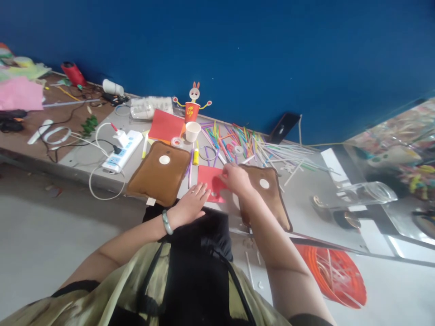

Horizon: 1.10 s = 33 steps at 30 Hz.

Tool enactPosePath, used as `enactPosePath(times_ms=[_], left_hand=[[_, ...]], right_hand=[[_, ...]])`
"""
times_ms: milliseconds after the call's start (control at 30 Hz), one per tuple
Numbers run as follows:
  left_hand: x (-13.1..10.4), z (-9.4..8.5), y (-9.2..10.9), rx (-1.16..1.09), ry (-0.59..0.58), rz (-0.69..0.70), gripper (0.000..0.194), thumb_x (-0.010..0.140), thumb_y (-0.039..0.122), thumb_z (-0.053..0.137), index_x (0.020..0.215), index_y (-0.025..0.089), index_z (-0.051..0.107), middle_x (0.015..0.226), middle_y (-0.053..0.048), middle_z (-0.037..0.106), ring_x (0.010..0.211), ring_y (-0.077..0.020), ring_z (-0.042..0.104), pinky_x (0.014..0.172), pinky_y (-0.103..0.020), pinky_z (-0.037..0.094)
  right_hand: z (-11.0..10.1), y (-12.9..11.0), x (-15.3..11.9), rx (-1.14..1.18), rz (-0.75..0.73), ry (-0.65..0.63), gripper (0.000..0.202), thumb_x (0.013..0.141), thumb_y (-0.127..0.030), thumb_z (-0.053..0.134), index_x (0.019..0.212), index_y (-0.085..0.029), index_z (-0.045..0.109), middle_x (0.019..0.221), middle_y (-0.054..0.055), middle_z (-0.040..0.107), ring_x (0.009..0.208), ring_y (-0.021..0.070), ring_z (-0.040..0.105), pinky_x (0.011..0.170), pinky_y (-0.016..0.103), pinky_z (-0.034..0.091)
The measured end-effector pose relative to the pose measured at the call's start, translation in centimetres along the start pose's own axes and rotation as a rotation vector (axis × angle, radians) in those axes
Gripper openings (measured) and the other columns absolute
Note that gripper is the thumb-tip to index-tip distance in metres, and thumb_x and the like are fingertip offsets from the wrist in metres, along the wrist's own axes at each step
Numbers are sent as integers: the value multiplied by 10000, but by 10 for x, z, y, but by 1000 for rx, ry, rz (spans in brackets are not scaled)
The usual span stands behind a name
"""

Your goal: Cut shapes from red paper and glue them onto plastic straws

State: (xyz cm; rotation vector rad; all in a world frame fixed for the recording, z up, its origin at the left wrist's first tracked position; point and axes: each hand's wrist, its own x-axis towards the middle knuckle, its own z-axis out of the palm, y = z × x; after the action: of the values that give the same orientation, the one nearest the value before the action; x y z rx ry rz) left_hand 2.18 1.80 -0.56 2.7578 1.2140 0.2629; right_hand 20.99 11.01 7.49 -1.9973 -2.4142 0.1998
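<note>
A piece of red paper (pixel 206 174) lies at the table's front edge, with a small pale spot low on it. My left hand (pixel 190 204) rests flat at its lower left corner, fingers stretched out. Over the paper's right side, my right hand (pixel 237 179) is closed with bent fingers; what they hold, if anything, is hidden. Brown cushion-like pads, each with a white round spot, flank the paper: a left pad (pixel 158 176) and a right pad (pixel 272 203), partly under my right forearm. A small yellow bottle or glue stick (pixel 196 156) stands behind the paper.
Behind are a white cup (pixel 193 132), a rabbit figure on a red cup (pixel 192 111), more red paper (pixel 166 125) and many coloured sticks (pixel 234 141). A power strip (pixel 123 151) with cables lies left. A clear bottle (pixel 367 194) lies right; an orange bin (pixel 353 276) stands below.
</note>
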Motion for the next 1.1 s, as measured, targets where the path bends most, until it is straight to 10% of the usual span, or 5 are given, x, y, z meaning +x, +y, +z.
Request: enactPosePath(times_ms=[167, 433, 700, 867, 1100], left_hand=[[1, -2, 1, -33, 26, 2, 734, 818, 326, 685, 1417, 18, 395, 1478, -296, 428, 1437, -374, 348, 1185, -514, 255], [-6, 18, -10, 6, 116, 51, 555, 930, 156, 420, 1475, 65, 368, 1562, -226, 339, 1478, -333, 275, 1201, -511, 277], [-8, -5, -1, 96, 34, 58, 656, 932, 247, 485, 1515, 34, 272, 1580, -260, 271, 1505, -342, 182, 1223, -520, 237], [-1, -34, -7, 145, -117, 162, 697, 916, 378, 562, 1465, 1, 357, 1530, -291, 353, 1462, -377, 293, 1210, -500, 239], [25, -42, -18, 234, -343, 269, 906, 714, 409, 783, 1428, -4, 407, 1481, -331, 399, 1396, -430, 382, 1160, -526, 263]], right_hand=[[11, -39, -26, 83, -248, -107, 136, 892, -338, 585, 854, -213, 625, 885, 61, 697, 782, 193, 629, 615, 270, 341], [87, -37, -118, 374, -662, 308, 217, 903, -252, 557, 692, -237, 514, 685, 18, 614, 588, 143, 536, 579, 278, 381], [140, 4, -182, 508, -330, 516, 260, 893, -119, 557, 690, -225, 433, 589, -41, 475, 487, 100, 407, 486, 242, 311], [118, 24, -184, 480, -297, 667, 228, 869, -70, 586, 726, -204, 470, 627, -34, 529, 531, 85, 462, 523, 220, 348], [25, 59, -119, 171, -335, 650, 139, 907, -262, 609, 796, -191, 564, 657, -8, 600, 570, 104, 534, 568, 225, 379]])
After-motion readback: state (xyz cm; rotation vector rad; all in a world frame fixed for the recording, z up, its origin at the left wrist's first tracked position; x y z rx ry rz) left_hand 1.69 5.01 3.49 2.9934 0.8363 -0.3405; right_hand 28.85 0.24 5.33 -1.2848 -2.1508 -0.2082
